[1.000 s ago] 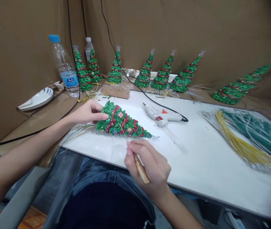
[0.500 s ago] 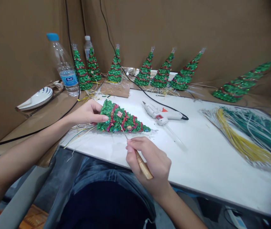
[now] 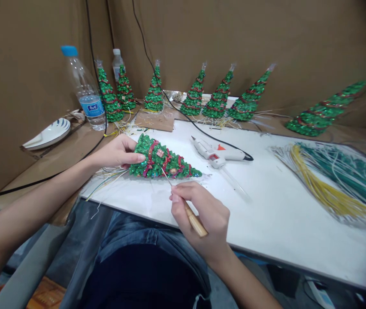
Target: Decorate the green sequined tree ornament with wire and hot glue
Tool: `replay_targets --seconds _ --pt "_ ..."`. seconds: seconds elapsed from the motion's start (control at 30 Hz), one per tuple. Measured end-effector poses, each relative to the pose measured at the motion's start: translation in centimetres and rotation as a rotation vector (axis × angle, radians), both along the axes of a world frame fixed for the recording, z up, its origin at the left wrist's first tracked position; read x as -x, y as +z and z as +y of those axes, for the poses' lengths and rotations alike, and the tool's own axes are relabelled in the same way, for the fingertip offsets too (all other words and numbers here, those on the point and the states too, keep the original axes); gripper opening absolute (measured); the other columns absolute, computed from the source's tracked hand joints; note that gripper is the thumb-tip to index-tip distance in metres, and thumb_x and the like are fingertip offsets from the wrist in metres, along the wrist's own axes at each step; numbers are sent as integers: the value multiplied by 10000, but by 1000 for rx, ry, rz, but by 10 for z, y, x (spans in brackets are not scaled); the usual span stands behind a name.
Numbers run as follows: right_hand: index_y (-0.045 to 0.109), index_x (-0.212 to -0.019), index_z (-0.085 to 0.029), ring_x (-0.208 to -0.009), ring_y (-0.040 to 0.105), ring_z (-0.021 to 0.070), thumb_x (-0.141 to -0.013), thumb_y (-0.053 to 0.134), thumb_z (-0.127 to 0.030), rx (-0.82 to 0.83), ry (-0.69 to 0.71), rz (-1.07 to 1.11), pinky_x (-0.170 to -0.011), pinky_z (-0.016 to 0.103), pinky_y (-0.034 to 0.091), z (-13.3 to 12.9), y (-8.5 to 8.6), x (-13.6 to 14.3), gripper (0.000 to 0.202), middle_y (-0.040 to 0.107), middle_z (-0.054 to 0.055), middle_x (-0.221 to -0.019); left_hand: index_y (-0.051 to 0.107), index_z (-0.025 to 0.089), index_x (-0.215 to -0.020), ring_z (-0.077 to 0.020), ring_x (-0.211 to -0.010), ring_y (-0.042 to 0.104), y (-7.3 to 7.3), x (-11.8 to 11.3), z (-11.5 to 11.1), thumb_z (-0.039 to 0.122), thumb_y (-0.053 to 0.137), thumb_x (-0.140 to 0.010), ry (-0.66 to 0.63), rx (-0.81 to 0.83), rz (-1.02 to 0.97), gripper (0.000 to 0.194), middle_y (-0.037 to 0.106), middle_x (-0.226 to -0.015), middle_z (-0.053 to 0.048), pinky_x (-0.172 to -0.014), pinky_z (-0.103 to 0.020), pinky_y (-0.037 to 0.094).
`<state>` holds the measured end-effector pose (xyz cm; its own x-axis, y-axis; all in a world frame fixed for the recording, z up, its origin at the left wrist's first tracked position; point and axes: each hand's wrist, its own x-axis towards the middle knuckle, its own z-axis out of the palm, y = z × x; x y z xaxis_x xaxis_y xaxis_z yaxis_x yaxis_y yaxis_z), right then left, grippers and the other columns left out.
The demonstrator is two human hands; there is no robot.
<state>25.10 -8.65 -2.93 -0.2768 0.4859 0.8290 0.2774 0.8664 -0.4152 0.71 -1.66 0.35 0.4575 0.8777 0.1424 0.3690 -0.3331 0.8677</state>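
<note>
My left hand (image 3: 118, 151) grips the wide base of the tree (image 3: 161, 160), thumb pressed on its green sequined side, fingers curled behind it. The tree lies tipped over on the near left part of the white board (image 3: 266, 214), its point aimed right, red garland and small ornaments facing up. My right hand (image 3: 202, 214) is closed around an awl (image 3: 187, 210), wooden handle sticking out below the fingers, thin metal shaft running up and left until its tip meets the tree's lower edge near the middle. Loose wires trail from under the base toward the table edge. Just beyond the tree's point rests a glue gun (image 3: 216, 153), its black cord running back up the wall. A sheaf of yellow and green wires (image 3: 337, 184) spreads over the right side. Seven finished trees (image 3: 195, 94) stand in a row along the back, with a water bottle (image 3: 84, 90) and a plate (image 3: 49, 134) at far left.
</note>
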Motion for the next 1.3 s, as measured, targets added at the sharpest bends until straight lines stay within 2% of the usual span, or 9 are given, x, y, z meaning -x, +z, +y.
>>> replay_targets --seconds 0.2,0.37,0.5,0.57,0.7,0.83,1.03,1.17,1.3 --pt "567 -921 -187 -723 640 132 -781 541 -30 -63 -63 -4 -635 247 522 -3 7 -18 211 638 27 -781 516 131 -456 -54 -315 389 2 1 2 491 674 -715 50 23 19 471 481 -357 7 -320 -159 265" --pt "585 -936 -191 -565 593 103 -839 576 -126 -212 -470 -272 -575 221 467 10 18 -71 117 636 -12 -691 480 142 -430 -46 -323 354 3 -1 2 462 662 -708 88 16 27 461 454 -354 17 -331 -165 232" --pt "618 -888 -187 -567 581 128 -848 618 -240 -389 -687 -647 -470 251 359 31 21 -121 66 665 9 -745 434 149 -411 -36 -335 294 3 -4 3 452 668 -688 129 2 5 473 375 -353 43 -345 -175 187" --pt "638 -902 -185 -587 589 163 -865 571 -244 -374 -768 -847 -462 281 349 41 19 -143 96 677 26 -781 417 149 -403 -35 -346 281 3 -5 3 449 666 -684 134 -8 4 481 351 -358 49 -356 -178 179" --pt "662 -937 -155 -688 630 219 -834 493 -135 -245 -685 -1114 -503 311 412 58 14 -176 200 690 85 -873 423 140 -401 -33 -363 264 2 -4 4 438 661 -684 139 -21 17 475 320 -375 54 -372 -179 174" --pt "675 -852 -176 -720 637 240 -756 457 -48 -75 -551 -1179 -631 353 467 72 12 -186 270 684 93 -830 487 127 -427 -40 -378 283 1 -1 6 451 664 -676 146 -12 10 445 350 -399 45 -383 -182 201" --pt "664 -1032 -144 -853 628 256 -784 417 -84 -17 -585 -1175 -729 373 466 96 25 -164 355 669 106 -910 476 131 -416 -51 -403 310 -2 3 7 448 686 -658 167 -19 9 450 367 -420 37 -394 -185 219" --pt "614 -1151 -155 -973 598 257 -762 417 -95 -52 -485 -1156 -777 381 468 123 30 -141 441 637 113 -1091 473 131 -419 -52 -411 307 -2 3 7 456 679 -668 143 -9 15 459 357 -429 38 -400 -186 221" --pt "588 -1183 -170 -1005 591 245 -725 460 -107 -15 -407 -1228 -796 342 453 147 27 -125 479 616 108 -1150 450 129 -410 -40 -412 258 -2 3 7 452 672 -681 122 -42 14 477 309 -428 48 -400 -181 186"
